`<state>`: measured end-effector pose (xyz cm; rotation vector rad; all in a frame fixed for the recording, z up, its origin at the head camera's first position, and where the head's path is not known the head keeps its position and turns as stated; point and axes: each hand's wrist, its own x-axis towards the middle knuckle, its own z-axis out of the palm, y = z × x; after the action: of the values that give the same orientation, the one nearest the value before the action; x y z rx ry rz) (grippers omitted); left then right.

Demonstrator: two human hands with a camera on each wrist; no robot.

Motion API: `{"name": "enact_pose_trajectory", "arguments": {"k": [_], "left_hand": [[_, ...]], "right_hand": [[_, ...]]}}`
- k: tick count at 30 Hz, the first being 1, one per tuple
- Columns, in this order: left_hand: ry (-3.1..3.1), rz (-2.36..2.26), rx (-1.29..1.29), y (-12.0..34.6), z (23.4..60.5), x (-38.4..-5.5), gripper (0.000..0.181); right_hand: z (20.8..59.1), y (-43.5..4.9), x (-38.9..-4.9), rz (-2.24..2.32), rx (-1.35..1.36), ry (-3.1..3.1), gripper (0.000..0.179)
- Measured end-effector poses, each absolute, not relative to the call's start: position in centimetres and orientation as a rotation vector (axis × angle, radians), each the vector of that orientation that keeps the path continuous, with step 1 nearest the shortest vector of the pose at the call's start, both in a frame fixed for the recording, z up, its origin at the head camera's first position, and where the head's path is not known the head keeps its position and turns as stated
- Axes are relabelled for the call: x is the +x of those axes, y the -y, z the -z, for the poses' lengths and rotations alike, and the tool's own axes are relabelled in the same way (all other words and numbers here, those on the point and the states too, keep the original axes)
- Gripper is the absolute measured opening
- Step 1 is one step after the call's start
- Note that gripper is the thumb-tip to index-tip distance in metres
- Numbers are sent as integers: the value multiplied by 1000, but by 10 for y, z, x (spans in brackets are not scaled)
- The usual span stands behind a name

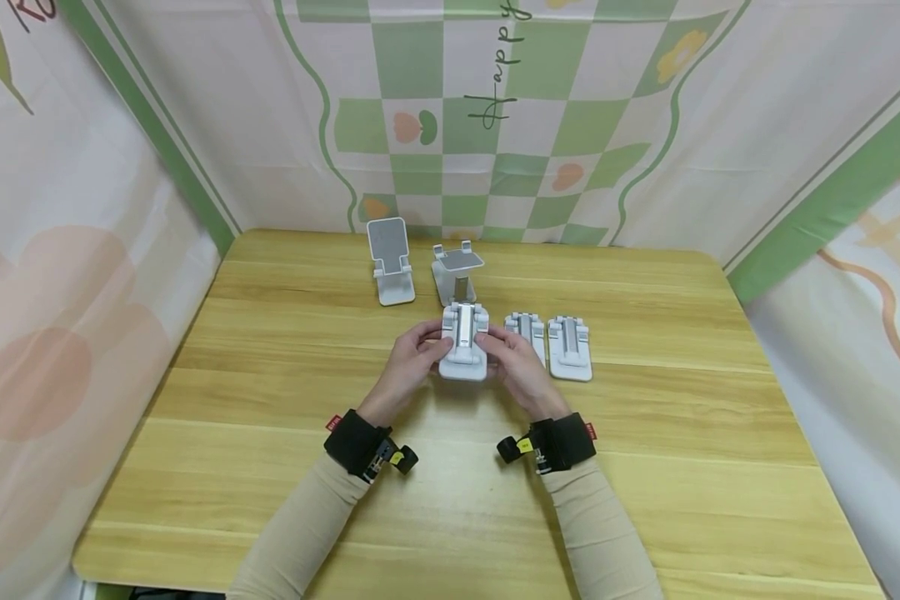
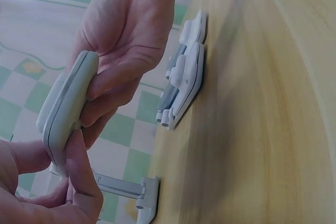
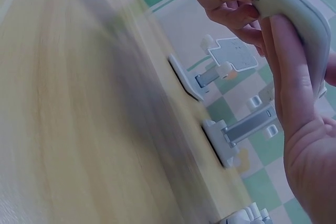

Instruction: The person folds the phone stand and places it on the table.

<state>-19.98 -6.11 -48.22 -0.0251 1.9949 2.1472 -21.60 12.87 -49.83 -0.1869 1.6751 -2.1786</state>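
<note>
Left: bare light-wood tabletop (image 1: 285,358) gave left hand (image 1: 412,358) free passage.
Ahead: unfolded grey-padded white plastic stand (image 1: 461,261) blocked reach.
Ahead-left: second upright white plastic stand (image 1: 387,242) stood there; narrow gap between.
Right: two folded white plastic stands (image 1: 570,371) lay near right hand (image 1: 523,371); wood beyond was open.

Pale cloth (image 1: 270,108), printed with green checks and flowers, hangs behind and beside a wood-grain table (image 1: 720,467)
</note>
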Motion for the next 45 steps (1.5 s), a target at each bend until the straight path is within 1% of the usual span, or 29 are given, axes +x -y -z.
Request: {"name": "enact_pose_trajectory", "arguments": {"k": [10, 17, 22, 28, 33, 39, 45], "left_hand": [[-2007, -2147, 5, 63, 481, -199, 45], [-1946, -2187, 29, 67, 480, -198, 45], [-1924, -2217, 35, 75, 480, -200, 45], [-1970, -2169, -16, 83, 482, -199, 45], [-1984, -2156, -47, 87, 483, -199, 45], [-1998, -2143, -71, 89, 484, -198, 43], [-1990, -2140, -91, 91, 485, -197, 40]], "right_hand": [[493, -130, -217, 2106, -114, -1884, 54], [488, -148, -219, 2085, -21, -2014, 61], [485, -173, -222, 2173, -15, -2002, 58], [482, -214, -221, 2215, 36, -2058, 59], [479, -247, -222, 2237, 141, -2084, 62], [479, -281, -220, 2345, 235, -1991, 57], [488, -305, -220, 2321, 437, -2019, 50]]}}
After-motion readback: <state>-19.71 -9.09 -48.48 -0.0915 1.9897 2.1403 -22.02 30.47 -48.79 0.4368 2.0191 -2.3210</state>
